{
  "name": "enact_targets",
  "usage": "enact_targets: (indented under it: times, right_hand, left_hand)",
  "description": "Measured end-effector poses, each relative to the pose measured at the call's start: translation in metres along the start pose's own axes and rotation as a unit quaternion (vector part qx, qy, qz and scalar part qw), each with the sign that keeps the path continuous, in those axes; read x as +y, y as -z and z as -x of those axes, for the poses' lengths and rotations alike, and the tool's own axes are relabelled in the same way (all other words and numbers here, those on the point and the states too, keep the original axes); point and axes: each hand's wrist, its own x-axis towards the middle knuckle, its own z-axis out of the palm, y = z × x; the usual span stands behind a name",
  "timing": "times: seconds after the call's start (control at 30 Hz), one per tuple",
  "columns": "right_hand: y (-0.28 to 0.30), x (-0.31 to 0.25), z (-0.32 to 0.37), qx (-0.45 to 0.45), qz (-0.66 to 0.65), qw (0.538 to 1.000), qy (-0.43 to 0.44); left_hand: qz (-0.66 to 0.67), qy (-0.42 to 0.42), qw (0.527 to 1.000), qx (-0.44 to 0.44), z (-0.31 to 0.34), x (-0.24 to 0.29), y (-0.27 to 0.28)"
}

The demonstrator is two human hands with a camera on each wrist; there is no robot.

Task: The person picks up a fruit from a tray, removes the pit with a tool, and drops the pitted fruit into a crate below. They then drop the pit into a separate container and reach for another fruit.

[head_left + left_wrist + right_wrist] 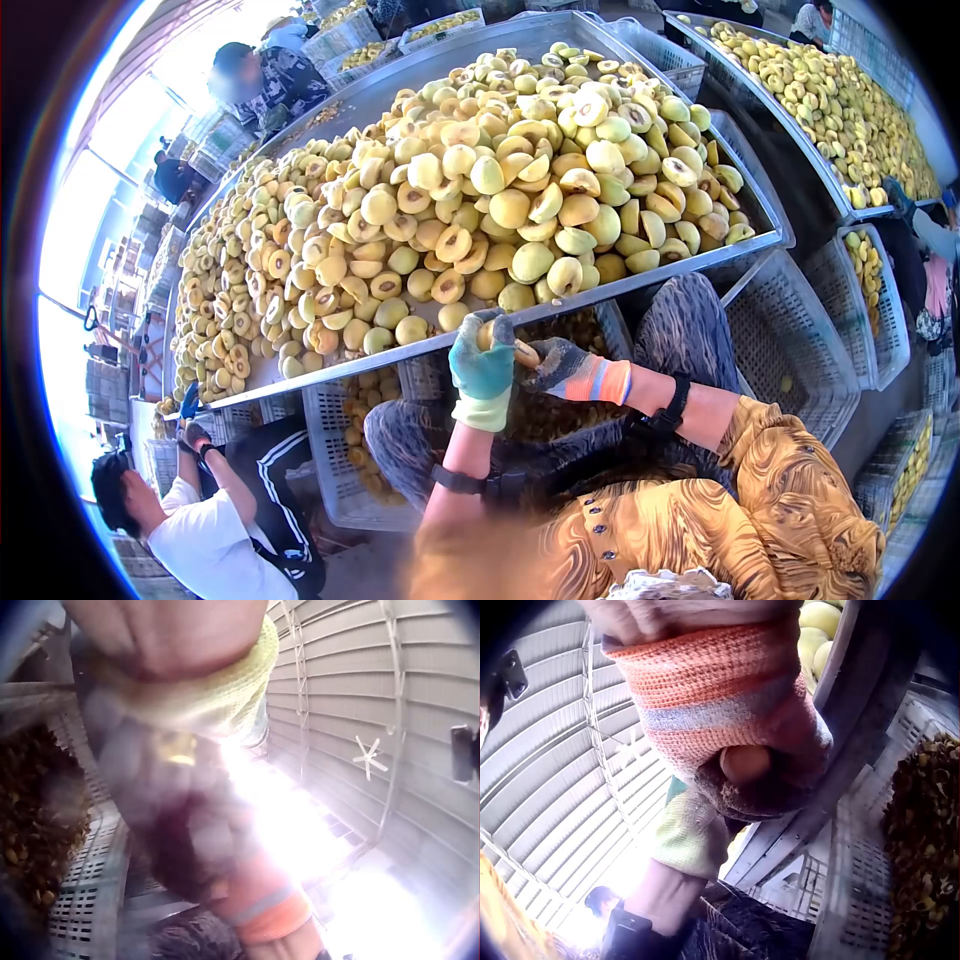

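My left hand point(482, 368), in a green and pale yellow glove, holds a yellow peach half point(487, 335) just over the metal table's near edge. My right hand point(575, 372), in a grey and orange glove, meets it from the right. It grips a tool with a tan, rounded handle point(746, 763), whose butt end shows inside the curled fingers in the right wrist view; the working end is hidden between the hands. Right behind the hands, halved peaches point(455, 243) lie heaped on the metal table point(400, 352), many with brown hollows showing.
Below the hands, a crate point(855, 862) contains brown pieces point(926, 855). Plastic crates stand left point(330, 470) and right point(800, 350) of my legs. Another person point(215, 520) works at the lower left. A second table point(815, 110) bears more fruit at the upper right.
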Motion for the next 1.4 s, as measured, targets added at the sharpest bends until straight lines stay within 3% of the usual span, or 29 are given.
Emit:
enact_targets:
  times: [0.07, 0.17, 0.2, 0.3, 0.37, 0.4, 0.5, 0.6, 0.67, 0.73, 0.8, 0.83, 0.93, 0.97, 1.03, 1.13, 1.23, 1.3, 1.33, 1.37, 1.4]
  right_hand:
    - [0.004, 0.002, 0.001, -0.038, 0.035, 0.998, -0.028]
    - [-0.003, 0.025, -0.003, -0.042, 0.016, 0.999, -0.002]
    - [-0.006, 0.025, -0.003, -0.024, -0.016, 1.000, 0.011]
    - [-0.017, 0.042, -0.009, 0.019, -0.078, 0.993, 0.081]
    - [-0.022, 0.050, -0.011, 0.029, -0.173, 0.981, 0.078]
    - [-0.018, 0.046, -0.011, 0.032, -0.025, 0.994, 0.106]
    - [-0.024, 0.044, -0.011, 0.055, -0.036, 0.996, 0.066]
    - [-0.013, 0.026, -0.008, 0.016, 0.012, 1.000, 0.008]
    - [-0.013, 0.026, -0.006, 0.019, 0.050, 0.999, 0.002]
    - [-0.010, 0.025, -0.007, 0.018, 0.067, 0.998, -0.003]
    - [-0.005, 0.021, -0.006, 0.009, 0.057, 0.998, -0.014]
    - [-0.002, 0.020, -0.004, 0.001, 0.052, 0.998, -0.022]
    - [0.009, -0.006, 0.005, -0.002, 0.036, 0.999, -0.016]
    - [0.010, -0.005, 0.005, -0.006, 0.028, 1.000, -0.009]
    - [0.004, 0.008, 0.003, -0.001, -0.078, 0.996, -0.042]
    - [0.002, 0.006, -0.002, 0.005, -0.121, 0.992, -0.036]
    - [0.016, -0.040, -0.001, -0.031, -0.060, 0.992, -0.104]
    - [0.010, -0.025, -0.004, -0.027, -0.014, 0.996, -0.082]
    - [-0.003, 0.011, -0.011, -0.002, -0.008, 1.000, -0.014]
    - [-0.007, 0.011, -0.014, 0.022, -0.003, 0.998, 0.055]
    - [-0.010, 0.013, -0.011, 0.023, -0.050, 0.998, 0.030]
  left_hand:
    - [0.052, 0.069, 0.995, -0.055, 0.001, 0.012, 0.005]
    - [-0.215, 0.037, 0.976, -0.001, 0.006, 0.038, -0.002]
    - [-0.226, -0.048, 0.973, 0.019, 0.008, 0.045, -0.005]
    - [-0.238, -0.173, 0.953, 0.067, -0.004, 0.033, -0.008]
    - [-0.257, -0.188, 0.946, 0.057, -0.004, 0.035, -0.006]
    - [-0.257, -0.196, 0.945, 0.056, -0.004, 0.031, -0.006]
    - [-0.271, -0.198, 0.941, 0.044, -0.006, 0.021, -0.003]
    - [-0.283, -0.192, 0.939, 0.023, -0.004, 0.021, 0.002]
    - [-0.175, -0.077, 0.981, -0.023, 0.001, 0.034, 0.004]
    - [-0.150, -0.041, 0.987, -0.041, -0.003, -0.010, 0.006]
    - [0.093, 0.099, 0.988, -0.072, -0.011, -0.030, 0.007]
    - [0.214, 0.169, 0.958, -0.083, -0.016, -0.042, 0.008]
    - [0.221, 0.091, 0.964, -0.113, -0.022, -0.084, 0.019]
    - [0.263, 0.169, 0.944, -0.108, -0.017, -0.026, 0.017]
    - [0.223, 0.134, 0.964, -0.059, -0.016, -0.022, 0.012]
    - [0.195, 0.106, 0.974, -0.048, -0.008, -0.005, 0.010]
    - [0.165, 0.034, 0.984, -0.053, -0.002, -0.003, 0.007]
    - [0.167, -0.032, 0.984, -0.056, 0.011, 0.022, -0.006]
    - [0.151, -0.035, 0.986, -0.060, 0.010, 0.018, -0.006]
    - [0.134, -0.038, 0.988, -0.063, 0.009, 0.014, -0.006]
    - [0.145, -0.035, 0.987, -0.061, 0.009, 0.013, -0.007]
